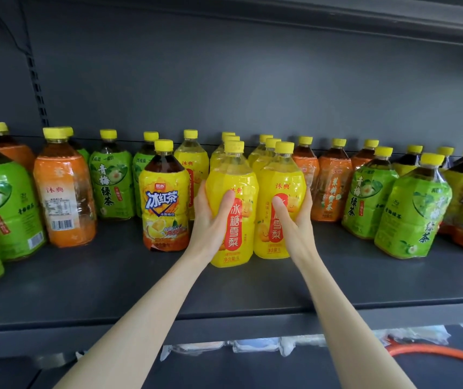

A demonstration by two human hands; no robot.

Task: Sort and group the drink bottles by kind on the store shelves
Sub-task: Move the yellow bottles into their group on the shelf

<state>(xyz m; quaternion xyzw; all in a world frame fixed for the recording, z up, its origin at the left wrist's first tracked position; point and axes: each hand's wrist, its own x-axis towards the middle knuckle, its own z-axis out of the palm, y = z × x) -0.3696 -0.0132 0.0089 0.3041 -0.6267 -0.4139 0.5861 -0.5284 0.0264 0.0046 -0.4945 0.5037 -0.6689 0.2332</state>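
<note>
1. Faced a dark grey store shelf (252,290) backed by a grey panel (252,80).
2. Gripped the left pear-drink bottle (235,175) with the left hand (210,217), thumb laid across its red label and fingers curled round its left side.
3. Gripped the right pear-drink bottle (280,175) with the right hand (294,220), thumb on the front and fingers wrapped round its right side.
4. Saw both yellow bottles upright and touching side by side at the middle of the shelf, each at the near end of a row of like bottles running to the far panel; could not tell whether either was lifted off the board.
5. Noted an iced black tea bottle (165,197) just left of the left hand, dark liquid above a yellow and orange label.
6. Counted, farther left, a green tea bottle (112,186), an orange-labelled bottle (64,192) with its barcode turned forward, and a large near-left green bottle (2,206).
7. Noted to the right an orange-labelled pair (332,189), then two green-labelled bottles (412,214), with more partly cut off at the right edge.
8. Saw yellow caps on every bottle.
9. Glimpsed below the shelf some clear plastic packets (252,346) and an orange hose (435,355).
</note>
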